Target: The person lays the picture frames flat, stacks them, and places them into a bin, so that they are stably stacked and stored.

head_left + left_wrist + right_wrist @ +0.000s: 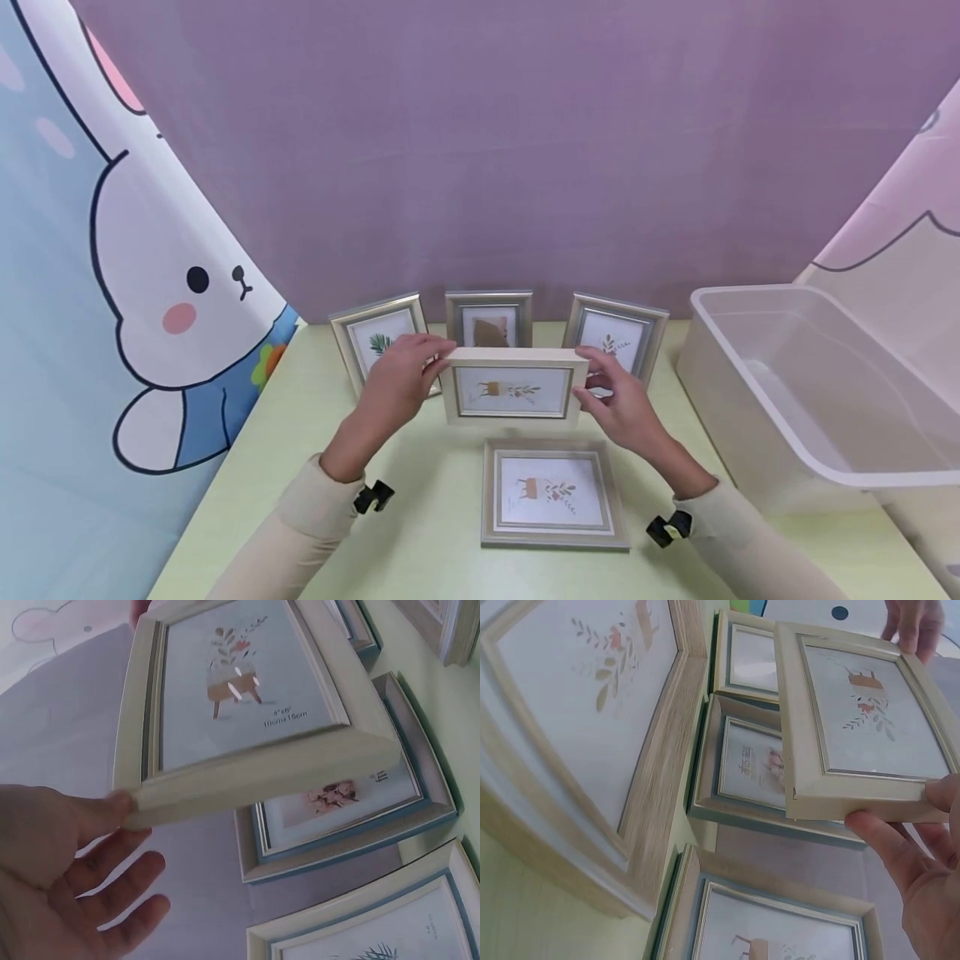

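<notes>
A cream picture frame (513, 392) with a drawing of a plant in an orange pot is held up above the table by both hands. My left hand (401, 375) pinches its left end. In the left wrist view, the thumb of my left hand (67, 877) lies against the frame's corner and the other fingers spread below. At the opposite end, my right hand (618, 408) grips the frame, thumb on the front edge in the right wrist view. Below it a wood-toned picture frame (555, 537) with a similar drawing lies face up on the table.
Behind the hands stand a palm-leaf frame (348, 337), a middle frame (487, 302) and a plant-print frame (656, 333), in a row by the purple backdrop (480, 150). A deep white bin (750, 383) stands on the right of the pale green table (300, 400).
</notes>
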Action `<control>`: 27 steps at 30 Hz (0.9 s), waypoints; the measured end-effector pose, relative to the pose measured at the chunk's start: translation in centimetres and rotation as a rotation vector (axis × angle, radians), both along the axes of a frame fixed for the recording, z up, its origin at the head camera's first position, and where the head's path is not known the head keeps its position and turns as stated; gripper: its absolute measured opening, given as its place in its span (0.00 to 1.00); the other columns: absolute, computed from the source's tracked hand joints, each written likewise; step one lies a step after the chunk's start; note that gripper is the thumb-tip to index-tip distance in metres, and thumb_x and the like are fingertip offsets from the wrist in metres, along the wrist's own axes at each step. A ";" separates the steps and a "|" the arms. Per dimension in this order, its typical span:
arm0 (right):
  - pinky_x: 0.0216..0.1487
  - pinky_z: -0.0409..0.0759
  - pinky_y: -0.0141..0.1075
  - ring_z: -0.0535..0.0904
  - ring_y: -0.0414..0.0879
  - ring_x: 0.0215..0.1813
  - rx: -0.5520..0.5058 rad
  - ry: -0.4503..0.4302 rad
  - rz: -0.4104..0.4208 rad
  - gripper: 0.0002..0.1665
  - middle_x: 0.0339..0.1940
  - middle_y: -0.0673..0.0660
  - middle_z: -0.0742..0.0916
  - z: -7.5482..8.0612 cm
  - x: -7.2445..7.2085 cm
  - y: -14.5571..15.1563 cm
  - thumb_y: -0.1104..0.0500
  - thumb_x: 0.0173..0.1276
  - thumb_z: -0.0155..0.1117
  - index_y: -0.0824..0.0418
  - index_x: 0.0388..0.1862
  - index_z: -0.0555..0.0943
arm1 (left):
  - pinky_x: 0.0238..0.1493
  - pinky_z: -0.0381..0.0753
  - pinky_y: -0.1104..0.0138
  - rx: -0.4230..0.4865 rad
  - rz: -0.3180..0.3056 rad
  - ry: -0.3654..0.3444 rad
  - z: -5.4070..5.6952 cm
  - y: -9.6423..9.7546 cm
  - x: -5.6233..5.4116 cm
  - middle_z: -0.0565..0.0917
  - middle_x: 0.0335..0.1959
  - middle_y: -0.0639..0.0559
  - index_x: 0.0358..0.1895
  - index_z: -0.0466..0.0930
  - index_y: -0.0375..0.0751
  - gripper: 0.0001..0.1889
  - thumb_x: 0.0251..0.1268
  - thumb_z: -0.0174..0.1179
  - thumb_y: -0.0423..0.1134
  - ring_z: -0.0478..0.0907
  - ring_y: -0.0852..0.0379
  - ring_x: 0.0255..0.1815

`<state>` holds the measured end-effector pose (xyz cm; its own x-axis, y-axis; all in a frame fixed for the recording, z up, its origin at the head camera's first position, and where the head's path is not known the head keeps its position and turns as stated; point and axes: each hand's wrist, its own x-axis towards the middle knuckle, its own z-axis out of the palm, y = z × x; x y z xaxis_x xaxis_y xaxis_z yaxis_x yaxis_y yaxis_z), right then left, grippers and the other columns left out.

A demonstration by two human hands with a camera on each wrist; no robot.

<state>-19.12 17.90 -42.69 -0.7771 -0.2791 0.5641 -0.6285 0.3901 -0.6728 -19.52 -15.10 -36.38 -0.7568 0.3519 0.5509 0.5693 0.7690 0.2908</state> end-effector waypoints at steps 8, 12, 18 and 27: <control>0.32 0.88 0.32 0.88 0.41 0.43 -0.030 0.043 0.029 0.36 0.43 0.71 0.86 -0.5 0.2 0.7 0.80 0.61 0.66 0.68 0.69 0.69 | 0.54 0.87 0.54 0.243 -0.167 -0.332 -0.4 -1.7 -1.5 0.85 0.58 0.41 0.60 0.82 0.39 0.18 0.68 0.66 0.35 0.83 0.44 0.56; 0.32 0.88 0.32 0.87 0.36 0.44 -0.049 0.054 0.049 0.36 0.44 0.73 0.85 -0.6 0.4 0.9 0.82 0.60 0.65 0.70 0.67 0.69 | 0.57 0.86 0.55 0.364 -0.255 -0.538 -0.9 -2.3 -2.5 0.77 0.67 0.40 0.70 0.74 0.42 0.25 0.71 0.64 0.36 0.80 0.43 0.63; 0.32 0.88 0.31 0.86 0.33 0.45 -0.056 0.083 0.083 0.36 0.46 0.75 0.84 -0.8 0.7 1.1 0.85 0.57 0.65 0.72 0.65 0.69 | 0.65 0.80 0.50 0.467 -0.353 -0.746 -1.9 -3.0 -3.8 0.69 0.75 0.42 0.77 0.63 0.51 0.31 0.74 0.62 0.41 0.69 0.39 0.74; 0.30 0.88 0.32 0.86 0.33 0.45 -0.061 0.112 0.093 0.38 0.55 0.66 0.81 -0.9 0.9 1.7 0.86 0.56 0.64 0.72 0.66 0.68 | 0.73 0.70 0.43 0.474 -0.612 -0.824 -2.6 -2.9 -4.8 0.56 0.83 0.47 0.82 0.52 0.54 0.43 0.70 0.64 0.55 0.53 0.35 0.82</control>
